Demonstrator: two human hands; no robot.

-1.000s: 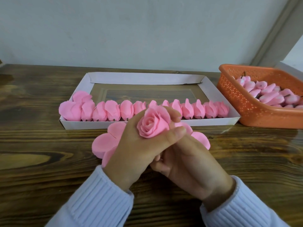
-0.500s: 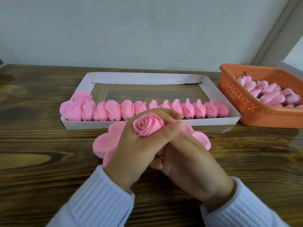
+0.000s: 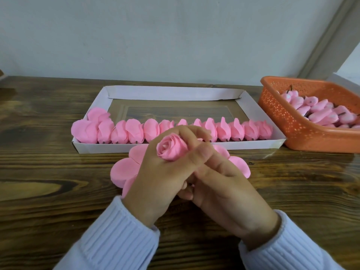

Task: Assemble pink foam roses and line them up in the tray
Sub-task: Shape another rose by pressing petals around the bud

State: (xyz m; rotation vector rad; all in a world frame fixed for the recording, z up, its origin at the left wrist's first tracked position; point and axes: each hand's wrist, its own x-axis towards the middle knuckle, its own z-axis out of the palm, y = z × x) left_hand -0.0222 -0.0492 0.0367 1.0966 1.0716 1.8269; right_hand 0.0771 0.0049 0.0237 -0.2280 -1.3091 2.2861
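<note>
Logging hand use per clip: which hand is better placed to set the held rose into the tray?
Left, probably. The left hand grips the rose by its head, just short of the tray; the right hand lies lower, partly hidden beneath it.

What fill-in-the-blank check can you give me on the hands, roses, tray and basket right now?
The left hand grips a rolled ____ foam rose.
The basket of rose buds stands to the ____ of the tray.
That basket is coloured ____.
The row of finished roses sits inside a tray coloured ____.
Missing words: pink; right; orange; white.
</note>
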